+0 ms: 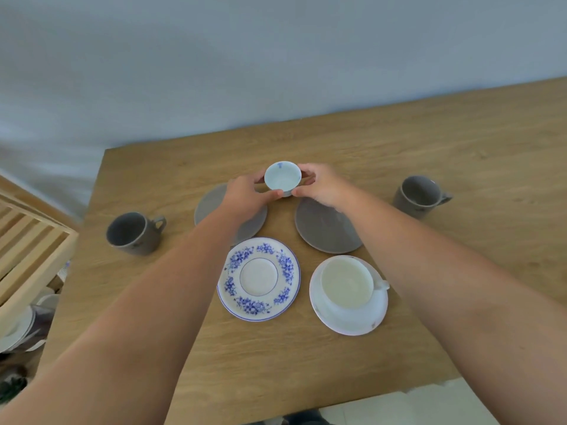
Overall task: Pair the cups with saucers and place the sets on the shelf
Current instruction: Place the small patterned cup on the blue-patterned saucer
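Note:
A small white cup with blue flowers (282,178) is held between both hands at the far middle of the wooden table (276,357). My left hand (245,194) grips its left side and my right hand (320,185) its right side. Below it lies a blue-flowered saucer (258,278) with nothing on it. To the right of that saucer, a white cup (348,283) sits on a white saucer (349,322). Two grey saucers (211,210) (326,230) lie bare under my wrists. One grey mug (133,233) stands at the left, another grey mug (418,196) at the right.
A light wooden slatted shelf (29,250) stands off the table's left edge, with white dishes (18,329) on a lower level. A pale wall runs behind the table. Light floor shows at the bottom right.

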Tool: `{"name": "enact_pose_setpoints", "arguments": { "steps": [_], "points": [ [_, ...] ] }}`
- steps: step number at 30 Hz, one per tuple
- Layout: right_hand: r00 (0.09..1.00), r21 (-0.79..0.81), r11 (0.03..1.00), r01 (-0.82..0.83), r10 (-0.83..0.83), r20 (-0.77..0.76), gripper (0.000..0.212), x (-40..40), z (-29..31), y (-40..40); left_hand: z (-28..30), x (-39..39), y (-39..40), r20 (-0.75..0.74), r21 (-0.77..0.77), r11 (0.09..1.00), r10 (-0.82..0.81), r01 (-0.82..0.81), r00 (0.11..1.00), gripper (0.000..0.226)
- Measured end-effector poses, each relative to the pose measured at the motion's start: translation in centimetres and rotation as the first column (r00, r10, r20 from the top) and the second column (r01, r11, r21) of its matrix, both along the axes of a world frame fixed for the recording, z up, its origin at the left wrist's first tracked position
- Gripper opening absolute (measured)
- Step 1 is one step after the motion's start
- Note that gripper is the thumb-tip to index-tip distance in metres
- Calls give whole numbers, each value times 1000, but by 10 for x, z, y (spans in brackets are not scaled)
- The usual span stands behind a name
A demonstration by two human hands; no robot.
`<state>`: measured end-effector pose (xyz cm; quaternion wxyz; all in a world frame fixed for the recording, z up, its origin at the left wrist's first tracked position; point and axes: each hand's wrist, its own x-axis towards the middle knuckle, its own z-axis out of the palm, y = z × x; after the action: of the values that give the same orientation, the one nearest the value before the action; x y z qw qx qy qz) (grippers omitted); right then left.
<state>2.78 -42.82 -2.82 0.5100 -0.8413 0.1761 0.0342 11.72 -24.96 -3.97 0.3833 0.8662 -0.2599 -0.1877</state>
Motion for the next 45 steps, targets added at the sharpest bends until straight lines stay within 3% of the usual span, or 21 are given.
{"name": "enact_pose_setpoints", "arguments": {
  "steps": [7,13,16,22,28,34,37,40,42,45],
  "points": [
    [996,110,994,6,-15,85,55,-16,10,13,26,-23,26,-17,-126,990,63,-64,998,52],
    [987,204,966,-156,142,81,47,-46,22,43,40,-61,76,-148,-131,984,105,-124,983,36],
    [966,231,938,-259,254,51,46,-59,16,59,35,-83,99,-199,-104,985,115,-137,973,39],
    [921,133,917,-376,386,-54,48,-71,13,77,18,-111,125,-179,-57,983,163,-175,970,50],
    [904,16,910,-415,414,-112,52,-73,20,85,14,-123,131,-104,-59,982,172,-178,980,61],
    [868,-223,842,-492,454,-203,75,-79,33,84,13,-127,135,-53,-9,989,144,-145,988,75],
    [946,-254,912,-323,310,-92,85,-82,45,58,23,-121,128,-33,-47,993,110,-112,993,90],
    [995,-207,978,-1,22,100,55,-102,48,18,42,-114,102,34,-69,997,34,-32,999,84],
    [963,-165,962,219,-186,193,37,-121,44,-7,52,-111,75,72,-55,996,-65,69,995,71],
    [859,-177,862,474,-409,309,26,-149,34,-40,59,-111,26,63,-46,976,-210,213,976,59]
  ]
}}
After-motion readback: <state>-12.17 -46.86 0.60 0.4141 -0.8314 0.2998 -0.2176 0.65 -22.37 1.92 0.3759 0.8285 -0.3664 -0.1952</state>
